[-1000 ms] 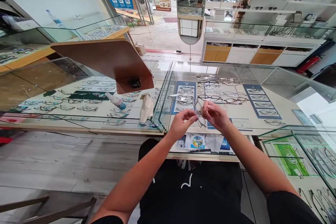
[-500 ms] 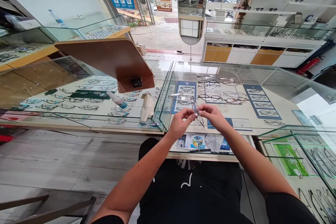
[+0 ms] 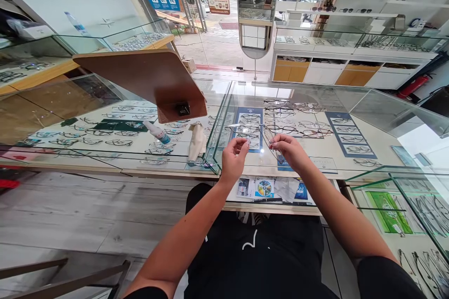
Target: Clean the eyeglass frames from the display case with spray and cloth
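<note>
My right hand [image 3: 288,150] pinches a pair of thin-framed eyeglasses [image 3: 268,136] over the glass counter [image 3: 245,161]. The glasses are tilted, with one part hanging down by my fingers. To their left, apart from them, is my left hand [image 3: 234,158]. Its thumb and forefinger are pressed together, and anything between them is too small to make out. Beneath the hands, behind the glass, several spectacle frames [image 3: 280,130] lie on blue display cards [image 3: 235,124].
On the left part of the counter are a spray bottle [image 3: 156,132], a beige cloth [image 3: 197,142] and the brown back of a tilted board [image 3: 150,74]. Close to my body, a drawer-like shelf holds packets, a disc-printed card [image 3: 264,188] and a pen [image 3: 267,200].
My left hand has come away from the eyeglasses and moved left. My right hand keeps hold of them and has shifted slightly right, and the glasses have turned.
</note>
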`<action>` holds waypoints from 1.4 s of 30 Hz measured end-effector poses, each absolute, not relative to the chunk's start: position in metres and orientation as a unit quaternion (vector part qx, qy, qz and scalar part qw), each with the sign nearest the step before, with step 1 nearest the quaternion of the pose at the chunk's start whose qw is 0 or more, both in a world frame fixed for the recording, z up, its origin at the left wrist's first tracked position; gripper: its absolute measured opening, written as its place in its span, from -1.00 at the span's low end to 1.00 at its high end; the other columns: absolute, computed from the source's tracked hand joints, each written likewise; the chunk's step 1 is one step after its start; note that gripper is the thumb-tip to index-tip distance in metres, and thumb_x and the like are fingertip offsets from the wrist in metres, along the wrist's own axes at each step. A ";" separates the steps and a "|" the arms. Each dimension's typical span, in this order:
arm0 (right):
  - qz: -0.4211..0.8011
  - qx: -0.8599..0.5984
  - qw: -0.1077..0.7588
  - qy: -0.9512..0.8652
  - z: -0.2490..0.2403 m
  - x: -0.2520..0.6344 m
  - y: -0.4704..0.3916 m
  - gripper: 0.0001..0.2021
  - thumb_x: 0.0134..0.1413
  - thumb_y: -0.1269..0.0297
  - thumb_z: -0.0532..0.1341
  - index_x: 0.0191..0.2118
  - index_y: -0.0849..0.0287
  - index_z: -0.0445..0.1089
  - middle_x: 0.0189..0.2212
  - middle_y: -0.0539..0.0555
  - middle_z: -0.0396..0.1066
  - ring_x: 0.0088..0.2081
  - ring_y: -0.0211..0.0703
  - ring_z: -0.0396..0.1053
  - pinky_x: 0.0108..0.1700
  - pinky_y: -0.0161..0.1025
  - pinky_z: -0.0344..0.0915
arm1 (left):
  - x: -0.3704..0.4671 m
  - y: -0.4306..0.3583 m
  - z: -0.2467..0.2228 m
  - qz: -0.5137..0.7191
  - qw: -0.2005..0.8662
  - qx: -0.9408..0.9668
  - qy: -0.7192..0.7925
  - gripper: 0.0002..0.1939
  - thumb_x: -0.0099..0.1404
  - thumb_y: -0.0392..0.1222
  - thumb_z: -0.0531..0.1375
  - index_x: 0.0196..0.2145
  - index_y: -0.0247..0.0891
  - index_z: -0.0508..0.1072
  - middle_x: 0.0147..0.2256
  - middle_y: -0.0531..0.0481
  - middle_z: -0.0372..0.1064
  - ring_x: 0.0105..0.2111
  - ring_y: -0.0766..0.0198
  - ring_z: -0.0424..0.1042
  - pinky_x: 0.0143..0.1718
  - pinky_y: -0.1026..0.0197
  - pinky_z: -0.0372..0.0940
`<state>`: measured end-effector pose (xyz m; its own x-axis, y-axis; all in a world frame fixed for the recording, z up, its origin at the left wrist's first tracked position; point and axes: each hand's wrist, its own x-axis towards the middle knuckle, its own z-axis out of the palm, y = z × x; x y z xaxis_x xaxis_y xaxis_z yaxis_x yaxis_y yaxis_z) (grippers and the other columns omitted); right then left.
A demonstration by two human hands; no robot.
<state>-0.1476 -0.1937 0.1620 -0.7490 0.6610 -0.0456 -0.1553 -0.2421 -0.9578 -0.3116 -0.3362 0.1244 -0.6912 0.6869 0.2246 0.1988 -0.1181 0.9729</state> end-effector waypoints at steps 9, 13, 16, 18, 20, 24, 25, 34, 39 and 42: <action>0.768 -0.219 0.258 -0.543 0.168 -0.145 -0.191 -0.85 -0.16 0.30 0.45 -0.52 0.10 0.45 -0.44 -0.02 0.43 -0.33 -0.14 0.43 -0.13 -0.13 0.29 | -0.323 -0.334 0.135 0.791 0.084 0.184 0.578 -0.55 0.22 0.13 0.50 -0.25 -0.21 0.43 -0.36 0.05 0.43 -0.39 0.34 0.41 -0.32 0.27 0.33; 0.779 -0.217 0.256 -0.530 0.169 -0.146 -0.193 -0.79 -0.11 0.21 0.53 -0.44 0.07 0.50 -0.41 -0.01 0.51 -0.24 -0.11 0.48 -0.08 -0.14 0.31 | -0.326 -0.331 0.133 0.807 0.187 0.166 0.536 -0.41 0.15 0.19 0.54 -0.13 -0.17 0.36 -0.43 0.12 0.46 -0.50 0.38 0.37 -0.42 0.30 0.26; 0.789 -0.205 0.250 -0.523 0.169 -0.147 -0.196 -0.72 -0.10 0.14 0.59 -0.39 0.05 0.50 -0.33 0.00 0.59 -0.14 -0.06 0.54 0.00 -0.13 0.34 | -0.320 -0.332 0.131 0.761 0.266 0.229 0.545 -0.41 0.20 0.25 0.51 -0.09 -0.18 0.41 -0.44 0.09 0.49 -0.52 0.37 0.38 -0.45 0.29 0.24; 0.792 -0.194 0.239 -0.526 0.168 -0.147 -0.199 -0.69 -0.09 0.11 0.61 -0.38 0.04 0.49 -0.29 0.00 0.63 -0.12 -0.05 0.56 0.05 -0.11 0.35 | -0.314 -0.333 0.131 0.715 0.305 0.294 0.555 -0.45 0.24 0.28 0.47 -0.12 -0.22 0.48 -0.46 0.06 0.48 -0.51 0.35 0.38 -0.45 0.28 0.25; 0.793 -0.181 0.226 -0.535 0.168 -0.147 -0.202 -0.68 -0.07 0.09 0.61 -0.37 0.04 0.49 -0.27 0.01 0.65 -0.11 -0.04 0.57 0.08 -0.08 0.36 | -0.309 -0.335 0.132 0.678 0.328 0.351 0.556 -0.47 0.27 0.30 0.44 -0.15 -0.25 0.54 -0.47 0.05 0.46 -0.48 0.33 0.40 -0.43 0.27 0.28; 0.793 -0.169 0.212 -0.546 0.166 -0.148 -0.204 -0.70 -0.05 0.10 0.60 -0.37 0.04 0.50 -0.25 0.00 0.65 -0.08 -0.04 0.58 0.12 -0.08 0.36 | -0.306 -0.337 0.131 0.645 0.340 0.399 0.556 -0.48 0.32 0.32 0.39 -0.21 -0.25 0.56 -0.50 0.07 0.40 -0.48 0.32 0.40 -0.42 0.26 0.30; 0.794 -0.169 0.210 -0.544 0.166 -0.148 -0.204 -0.70 -0.05 0.10 0.60 -0.37 0.04 0.50 -0.25 -0.01 0.66 -0.07 -0.03 0.58 0.12 -0.08 0.36 | -0.306 -0.337 0.130 0.641 0.340 0.403 0.557 -0.49 0.33 0.31 0.38 -0.21 -0.25 0.55 -0.50 0.07 0.41 -0.47 0.32 0.40 -0.41 0.26 0.30; 0.803 -0.138 0.185 -0.550 0.166 -0.146 -0.204 -0.71 -0.01 0.10 0.59 -0.37 0.05 0.50 -0.01 0.08 0.70 0.06 0.02 0.57 0.16 -0.04 0.36 | -0.307 -0.336 0.128 0.641 0.334 0.412 0.555 -0.61 0.35 0.16 0.38 -0.19 -0.24 0.50 -0.48 0.08 0.42 -0.46 0.32 0.42 -0.39 0.25 0.30; 0.806 -0.134 0.235 -0.527 0.167 -0.145 -0.202 -0.72 0.04 0.11 0.58 -0.36 0.02 0.49 0.01 0.04 0.68 0.07 -0.01 0.57 0.20 -0.04 0.39 | -0.309 -0.334 0.131 0.676 0.345 0.373 0.534 -0.63 0.31 0.11 0.38 -0.27 -0.19 0.38 -0.54 0.07 0.47 -0.53 0.32 0.38 -0.45 0.26 0.26; 0.808 -0.150 0.285 -0.493 0.167 -0.144 -0.199 -0.68 -0.01 0.12 0.61 -0.38 0.01 0.45 -0.05 0.02 0.69 0.03 -0.04 0.58 0.18 -0.05 0.43 | -0.313 -0.331 0.131 0.694 0.358 0.329 0.532 -0.63 0.26 0.10 0.38 -0.28 -0.19 0.34 -0.54 0.06 0.49 -0.58 0.35 0.35 -0.50 0.28 0.21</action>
